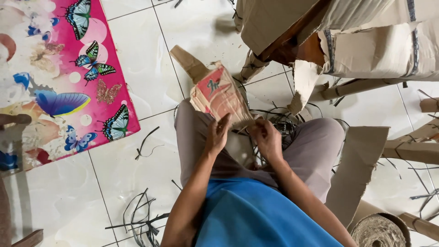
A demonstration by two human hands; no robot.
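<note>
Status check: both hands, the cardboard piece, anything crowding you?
Left hand and right hand both grip the torn red-printed cardboard piece over the lap. Black strap scraps lie right behind it. Wrapped furniture close ahead.

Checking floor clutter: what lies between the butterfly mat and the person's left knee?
In the head view, mostly bare white tile between the butterfly mat and the left knee, with one dark loose strip lying on it.
</note>
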